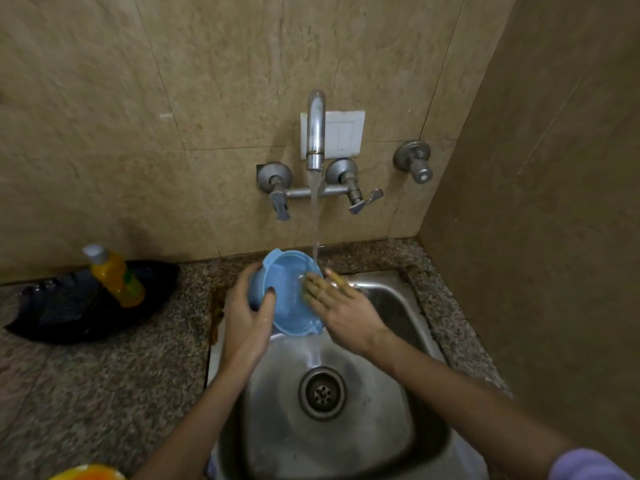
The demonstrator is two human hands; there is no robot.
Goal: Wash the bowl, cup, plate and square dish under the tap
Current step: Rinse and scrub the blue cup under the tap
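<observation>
One blue plastic bowl (289,296), tilted over steel sink (349,445), under running tap (316,129). Left hand (247,315) grips its rim; right hand (343,306), fingers straight, presses its inside.

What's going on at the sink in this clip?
A person is washing a blue bowl over the steel sink. The left hand grips the bowl by its side, tilted toward the camera. The right hand presses straight fingers against its inside. Water runs from the tap at the bowl's far rim. A yellow bottle stands on the counter to the left.
</observation>
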